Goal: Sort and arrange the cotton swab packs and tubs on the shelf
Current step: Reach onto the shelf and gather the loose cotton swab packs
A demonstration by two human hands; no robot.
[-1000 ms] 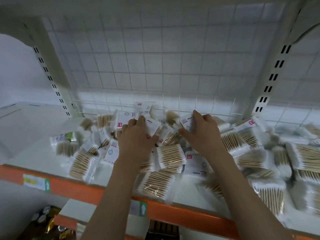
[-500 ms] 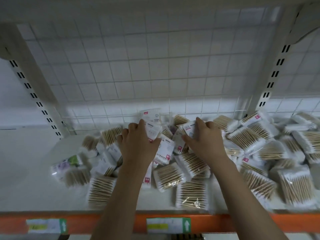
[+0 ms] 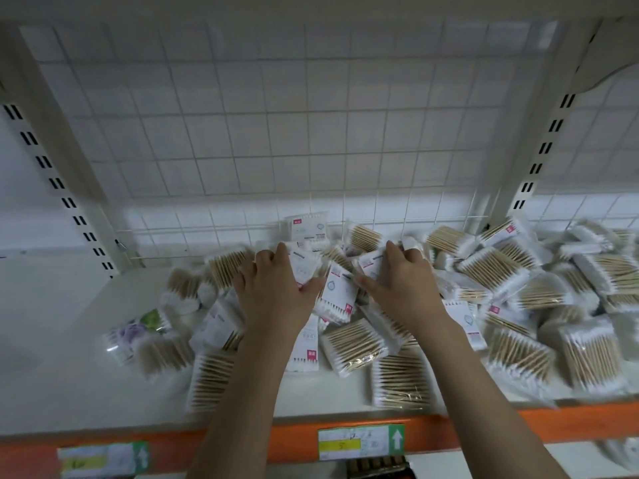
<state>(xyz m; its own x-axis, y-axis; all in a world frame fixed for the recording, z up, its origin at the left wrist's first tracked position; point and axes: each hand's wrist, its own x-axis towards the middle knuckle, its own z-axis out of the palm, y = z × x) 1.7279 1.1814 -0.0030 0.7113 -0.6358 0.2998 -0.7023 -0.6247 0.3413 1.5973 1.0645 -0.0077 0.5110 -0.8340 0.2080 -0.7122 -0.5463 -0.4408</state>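
Both of the person's bare forearms reach in from the near edge toward the far middle of the white shelf (image 3: 52, 357), where a loose heap of cotton swab packs (image 3: 356, 344) spreads from the middle to the right end. The left hand (image 3: 273, 288) lies knuckles-up on the heap, its fingers and thumb curled round a white-labelled pack (image 3: 304, 267) that stands tilted at the hand's far right side. The right hand (image 3: 401, 281) sits just beside it, fingers bent over the far edge of another white-labelled pack (image 3: 371, 266) and thumb stretched toward the left along its near edge, so that pack is pinched between them. Between the two hands a third labelled pack (image 3: 340, 288) leans upright in the pile, touching the left thumb. Most of the heap consists of clear packs of wooden-stemmed swabs (their white tips show at both ends), lying at every angle and overlapping each other. Well apart on the left, a pack with green and purple print (image 3: 138, 328) lies flat by itself. At the far side a white wire grid (image 3: 311, 133) backs the shelf, with slotted uprights (image 3: 65, 188) to the left and right. Along the near edge runs an orange rail (image 3: 570, 423) carrying two price labels (image 3: 359, 442) with green arrow marks.
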